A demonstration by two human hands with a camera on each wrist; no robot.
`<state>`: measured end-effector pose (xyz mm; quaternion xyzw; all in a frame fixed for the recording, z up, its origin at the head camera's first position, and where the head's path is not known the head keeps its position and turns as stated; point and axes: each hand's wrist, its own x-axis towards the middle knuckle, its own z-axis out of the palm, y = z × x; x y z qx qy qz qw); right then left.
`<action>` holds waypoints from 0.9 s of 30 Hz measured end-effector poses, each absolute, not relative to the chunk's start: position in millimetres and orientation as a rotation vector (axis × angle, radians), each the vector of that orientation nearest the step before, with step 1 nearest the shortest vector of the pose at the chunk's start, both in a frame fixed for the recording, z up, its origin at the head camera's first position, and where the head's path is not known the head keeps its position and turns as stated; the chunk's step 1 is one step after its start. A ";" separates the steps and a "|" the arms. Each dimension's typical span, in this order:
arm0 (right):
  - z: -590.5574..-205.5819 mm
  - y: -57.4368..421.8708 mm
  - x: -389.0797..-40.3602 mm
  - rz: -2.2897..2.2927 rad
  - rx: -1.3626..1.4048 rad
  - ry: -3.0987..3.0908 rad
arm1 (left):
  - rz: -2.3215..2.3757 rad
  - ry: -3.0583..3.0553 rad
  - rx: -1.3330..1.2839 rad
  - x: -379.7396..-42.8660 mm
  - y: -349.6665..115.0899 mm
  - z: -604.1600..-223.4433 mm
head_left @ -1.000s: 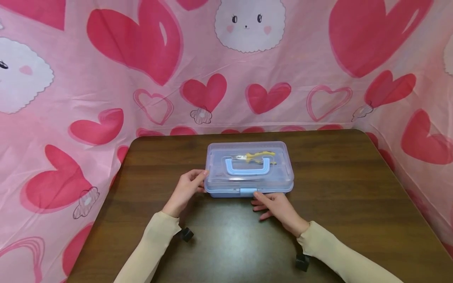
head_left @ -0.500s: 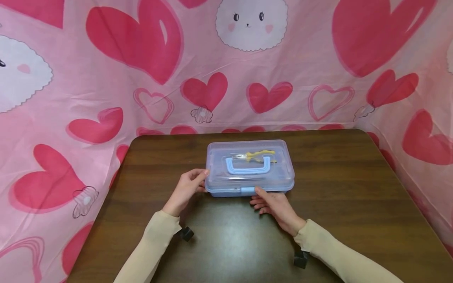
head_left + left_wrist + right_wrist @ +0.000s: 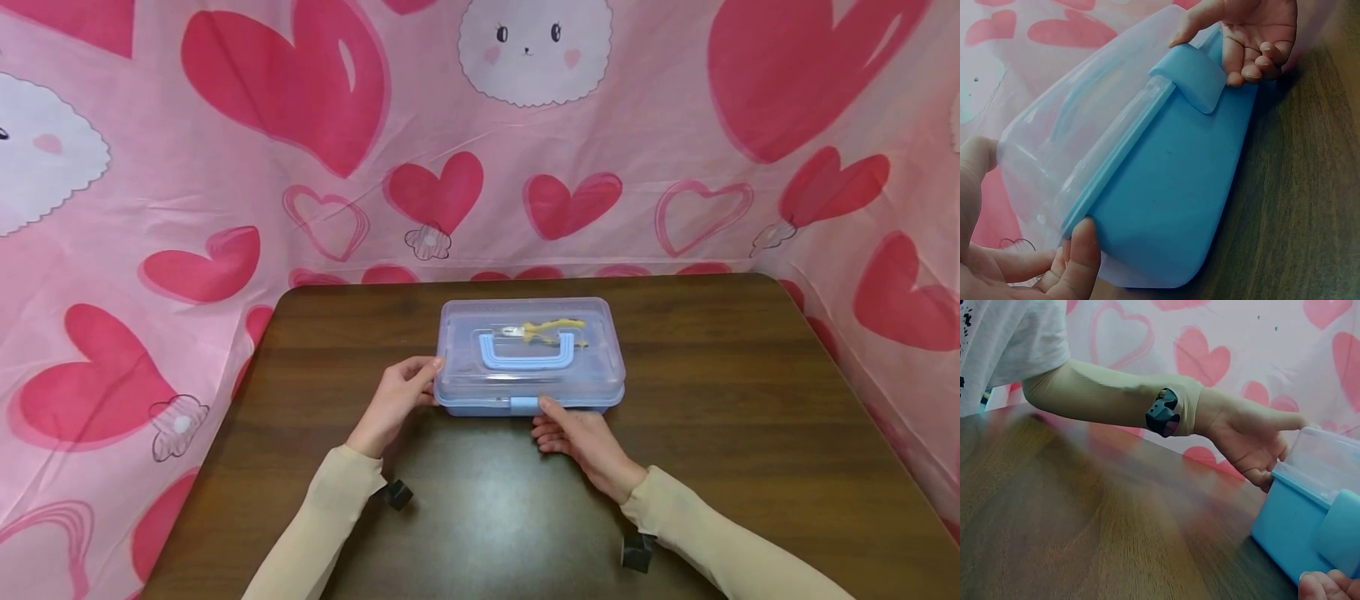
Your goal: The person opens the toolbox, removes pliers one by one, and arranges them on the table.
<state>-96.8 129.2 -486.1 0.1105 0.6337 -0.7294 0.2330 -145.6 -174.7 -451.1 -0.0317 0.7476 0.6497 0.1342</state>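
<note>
A toolbox with a clear lid and blue base sits on the table, its lid down. Through the lid shows a pair of yellow-handled pliers; a blue carry handle lies on top. My left hand grips the box's left end, thumb on the lid and fingers at the front corner, as the left wrist view shows. At the front, my right hand has its thumb at the top edge of the blue latch, with the other fingers curled beside the latch, below the rim.
The brown wooden table extends around the box. Pink cloth with hearts hangs behind and at both sides. A small black camera is strapped to the left wrist, and another hangs under the right wrist.
My right hand's spread fingers have drawn together and curled in, and its thumb has moved slightly up along the latch. The left hand and box stay nearly as they were.
</note>
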 end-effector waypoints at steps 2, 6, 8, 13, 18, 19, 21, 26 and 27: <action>-485.1 129.7 -96.7 -1.998 0.305 1.737 | 1.889 2.161 -0.104 -145.4 -173.8 -451.2; -483.3 130.8 -96.1 -1.992 0.307 1.723 | 1.895 2.150 -0.114 -145.3 -173.2 -451.5; -482.2 131.0 -95.8 -1.990 0.308 1.719 | 1.895 2.146 -0.113 -145.5 -173.3 -451.9; -480.1 131.6 -96.1 -1.985 0.297 1.715 | 1.903 2.139 -0.117 -145.9 -173.4 -452.8; -476.1 131.5 -95.3 -1.982 0.275 1.686 | 1.907 2.140 -0.127 -145.5 -172.9 -453.3; -475.1 131.4 -95.4 -1.977 0.264 1.679 | 1.907 2.142 -0.127 -145.6 -173.0 -453.3; -472.2 131.8 -95.5 -1.965 0.236 1.663 | 1.909 2.142 -0.125 -145.7 -173.4 -453.1; -464.9 136.9 -95.7 -1.931 0.184 1.607 | 1.902 2.140 -0.121 -145.8 -173.5 -450.9; -463.7 138.5 -95.1 -1.928 0.175 1.591 | 1.901 2.139 -0.117 -145.6 -173.5 -450.5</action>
